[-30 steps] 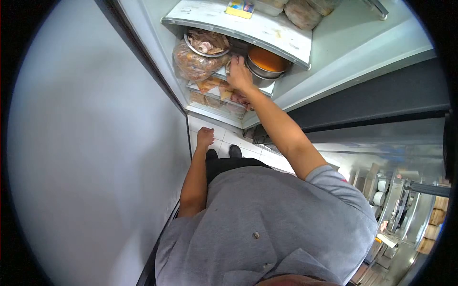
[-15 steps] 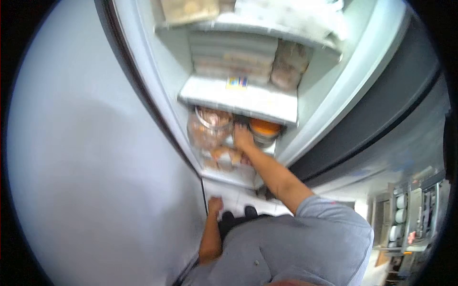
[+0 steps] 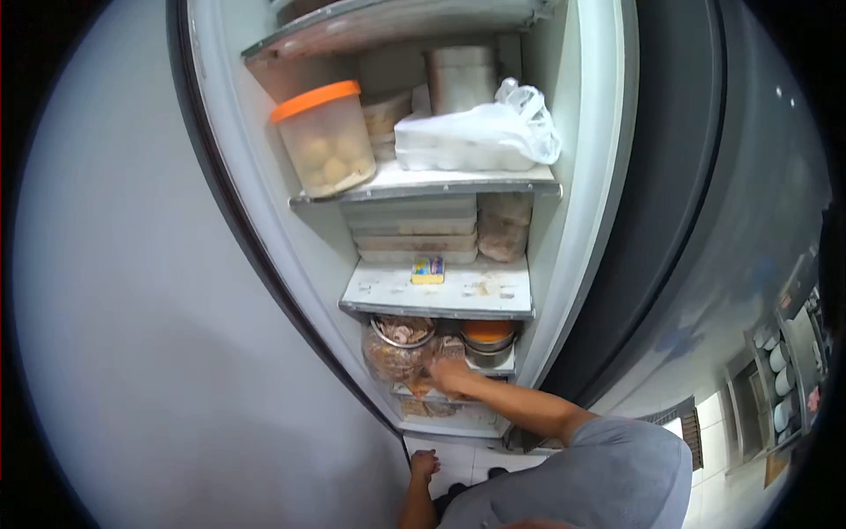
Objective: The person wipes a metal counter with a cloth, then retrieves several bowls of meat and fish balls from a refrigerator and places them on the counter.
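Observation:
On a low shelf of the open refrigerator, my right hand reaches in beside a clear plastic bag with brownish pieces inside. Its fingers are blurred against the bag's right side, so their grip cannot be made out. Above the bag sits a round metal-rimmed container of pale, sliced-looking food. Right of the hand stands a metal pot with orange content or an orange top. Low beside the door edge hangs my left hand, its fingers curled in with nothing visible in them.
The refrigerator door stands at the left. Higher up are an orange-lidded tub, a white plastic bag, stacked flat containers and a small yellow box. A bottom drawer lies under the right hand.
The view has tilted up, showing more upper shelves. My right hand has shifted from between the bag and the pot toward the bag's lower right side. The left hand stays low by the door.

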`<state>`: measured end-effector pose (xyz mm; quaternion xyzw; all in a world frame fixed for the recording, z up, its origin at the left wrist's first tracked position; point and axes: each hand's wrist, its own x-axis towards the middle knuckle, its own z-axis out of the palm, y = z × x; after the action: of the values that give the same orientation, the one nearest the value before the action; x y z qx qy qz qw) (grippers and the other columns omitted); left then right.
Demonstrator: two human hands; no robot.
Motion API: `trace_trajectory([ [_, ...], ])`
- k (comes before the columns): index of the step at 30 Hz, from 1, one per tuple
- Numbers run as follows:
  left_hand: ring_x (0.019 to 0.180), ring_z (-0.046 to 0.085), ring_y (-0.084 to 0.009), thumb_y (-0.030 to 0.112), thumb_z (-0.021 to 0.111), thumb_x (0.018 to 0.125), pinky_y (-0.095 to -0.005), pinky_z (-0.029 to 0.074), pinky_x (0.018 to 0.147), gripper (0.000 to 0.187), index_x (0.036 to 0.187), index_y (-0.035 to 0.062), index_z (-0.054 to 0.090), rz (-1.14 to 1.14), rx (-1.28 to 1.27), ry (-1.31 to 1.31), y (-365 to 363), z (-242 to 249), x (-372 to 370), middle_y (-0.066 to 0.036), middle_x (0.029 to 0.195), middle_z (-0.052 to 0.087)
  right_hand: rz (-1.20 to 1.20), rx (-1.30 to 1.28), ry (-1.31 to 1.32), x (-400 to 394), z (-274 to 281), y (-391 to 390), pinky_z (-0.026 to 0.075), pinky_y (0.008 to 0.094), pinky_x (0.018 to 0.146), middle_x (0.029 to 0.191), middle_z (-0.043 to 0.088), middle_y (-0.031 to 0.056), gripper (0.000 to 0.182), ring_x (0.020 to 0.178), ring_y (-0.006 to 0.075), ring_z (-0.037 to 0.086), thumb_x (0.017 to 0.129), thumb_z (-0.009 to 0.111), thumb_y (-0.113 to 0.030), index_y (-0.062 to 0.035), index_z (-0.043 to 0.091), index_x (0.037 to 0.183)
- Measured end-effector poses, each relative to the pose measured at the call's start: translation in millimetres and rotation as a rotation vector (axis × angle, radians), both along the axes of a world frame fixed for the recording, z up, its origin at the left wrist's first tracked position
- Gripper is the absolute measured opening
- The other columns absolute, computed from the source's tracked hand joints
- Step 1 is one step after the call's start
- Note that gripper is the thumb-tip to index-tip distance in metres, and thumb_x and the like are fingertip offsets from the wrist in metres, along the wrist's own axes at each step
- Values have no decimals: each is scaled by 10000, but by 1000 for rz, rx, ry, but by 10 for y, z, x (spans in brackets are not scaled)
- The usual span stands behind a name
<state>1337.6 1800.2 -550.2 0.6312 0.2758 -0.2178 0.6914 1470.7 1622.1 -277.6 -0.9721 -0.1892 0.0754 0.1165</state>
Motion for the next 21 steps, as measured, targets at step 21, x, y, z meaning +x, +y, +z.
trace_trajectory([
  [21,520,542,-140,59,589,826,-263,454,418,109,880,79,496,99,-54,-330,83,1185,577,-49,720,554,-471,504,-1285,-23,6236,-276,418,446,972,1234,535,250,801,1178,387,499,695,691,-546,-74,461,1300],
])
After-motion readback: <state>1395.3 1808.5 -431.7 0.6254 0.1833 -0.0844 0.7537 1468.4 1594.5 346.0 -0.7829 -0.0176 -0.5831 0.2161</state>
